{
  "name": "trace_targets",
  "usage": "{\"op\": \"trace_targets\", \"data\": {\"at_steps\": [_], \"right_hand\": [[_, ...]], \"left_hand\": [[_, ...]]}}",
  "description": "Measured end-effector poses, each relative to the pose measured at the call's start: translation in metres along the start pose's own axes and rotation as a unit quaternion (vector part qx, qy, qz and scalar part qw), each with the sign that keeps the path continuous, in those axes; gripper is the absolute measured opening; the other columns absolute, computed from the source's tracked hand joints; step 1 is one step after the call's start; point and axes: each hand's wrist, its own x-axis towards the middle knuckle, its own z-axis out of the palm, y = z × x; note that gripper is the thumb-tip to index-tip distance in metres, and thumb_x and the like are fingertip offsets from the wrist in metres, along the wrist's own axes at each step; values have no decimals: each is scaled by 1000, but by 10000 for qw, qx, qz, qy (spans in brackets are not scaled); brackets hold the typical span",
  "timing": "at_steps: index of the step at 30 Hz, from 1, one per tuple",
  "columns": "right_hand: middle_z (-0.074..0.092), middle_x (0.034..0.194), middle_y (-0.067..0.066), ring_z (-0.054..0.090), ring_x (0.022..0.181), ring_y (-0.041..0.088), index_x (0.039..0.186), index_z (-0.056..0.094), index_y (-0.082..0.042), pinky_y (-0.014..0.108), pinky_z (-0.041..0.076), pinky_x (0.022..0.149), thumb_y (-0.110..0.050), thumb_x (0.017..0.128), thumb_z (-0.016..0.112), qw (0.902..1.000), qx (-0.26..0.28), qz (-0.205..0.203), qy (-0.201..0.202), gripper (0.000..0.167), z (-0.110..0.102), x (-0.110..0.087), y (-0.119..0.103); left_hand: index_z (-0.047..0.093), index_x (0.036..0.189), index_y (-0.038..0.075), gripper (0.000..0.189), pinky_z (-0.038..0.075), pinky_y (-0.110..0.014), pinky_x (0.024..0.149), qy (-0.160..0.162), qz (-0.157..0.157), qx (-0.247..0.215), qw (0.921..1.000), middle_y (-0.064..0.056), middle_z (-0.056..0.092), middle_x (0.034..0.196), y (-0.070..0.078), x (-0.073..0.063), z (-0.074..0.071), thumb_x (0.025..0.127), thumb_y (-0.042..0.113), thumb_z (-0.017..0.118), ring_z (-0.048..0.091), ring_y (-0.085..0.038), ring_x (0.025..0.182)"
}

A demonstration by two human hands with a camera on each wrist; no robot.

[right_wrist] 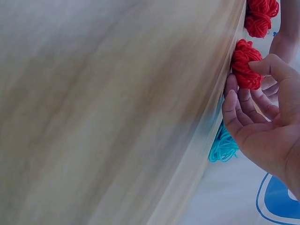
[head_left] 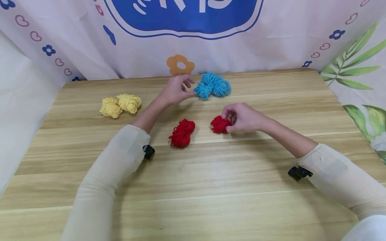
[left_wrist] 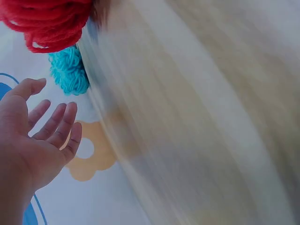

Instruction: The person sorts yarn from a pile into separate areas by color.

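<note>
My right hand (head_left: 241, 117) pinches a small red yarn bundle (head_left: 219, 125) low over the table; in the right wrist view the thumb lies on the front of that yarn (right_wrist: 244, 58), the fingers curled around its lower side. My left hand (head_left: 178, 89) is beside two blue yarn bundles (head_left: 221, 87), its thumb tip close to their left edge. In the left wrist view its fingers are loosely bent around nothing, with the blue yarn (left_wrist: 69, 70) past the fingertips. Another red yarn bundle (head_left: 182, 134) lies between the two forearms.
Two yellow yarn bundles (head_left: 129, 103) lie side by side on the wooden table (head_left: 193, 201), left of the left forearm. A printed cloth (head_left: 144, 53) hangs behind the table's back edge. Small black cameras (head_left: 298, 173) are strapped at both wrists.
</note>
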Motion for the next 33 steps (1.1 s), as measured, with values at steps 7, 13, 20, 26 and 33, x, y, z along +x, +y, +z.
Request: {"op": "trace_targets", "data": {"at_steps": [7, 13, 20, 26, 33], "right_hand": [[65, 89, 10, 60, 83, 24, 97, 63, -1, 27, 52, 74, 3, 79, 80, 10000, 62, 3, -57, 25, -1, 0, -1], [65, 93, 12, 63, 82, 23, 96, 63, -2, 31, 54, 76, 4, 80, 80, 9999, 96, 0, -90, 24, -3, -1, -3], [69, 97, 13, 66, 83, 24, 98, 63, -2, 33, 56, 78, 4, 82, 78, 9996, 224, 69, -126, 22, -3, -1, -4], [69, 97, 13, 65, 87, 25, 99, 63, -1, 35, 57, 82, 3, 83, 76, 9996, 259, 86, -84, 21, -3, -2, -2], [69, 100, 14, 65, 88, 27, 100, 62, -2, 29, 56, 81, 2, 84, 76, 9995, 308, 100, 23, 21, -6, -5, -1]], "left_hand": [[63, 126, -7, 36, 55, -43, 94, -47, 178, 163, 9997, -24, 65, 118, -2, -15, -6, 96, 13, 72, 64, -34, 99], [64, 123, -6, 34, 56, -42, 91, -134, 276, 122, 9995, -21, 67, 112, 0, -28, -11, 96, 14, 73, 65, -33, 96], [67, 120, -4, 33, 57, -39, 87, -183, 317, 216, 9991, -16, 69, 106, 3, -38, -13, 95, 16, 75, 65, -29, 93], [67, 120, -5, 34, 57, -39, 85, -251, 462, 223, 9984, -16, 69, 105, 6, -47, -14, 94, 17, 75, 66, -29, 92], [67, 117, -7, 33, 58, -41, 84, -436, 628, 215, 9968, -17, 69, 104, 5, -57, -14, 93, 14, 75, 68, -30, 89]]}}
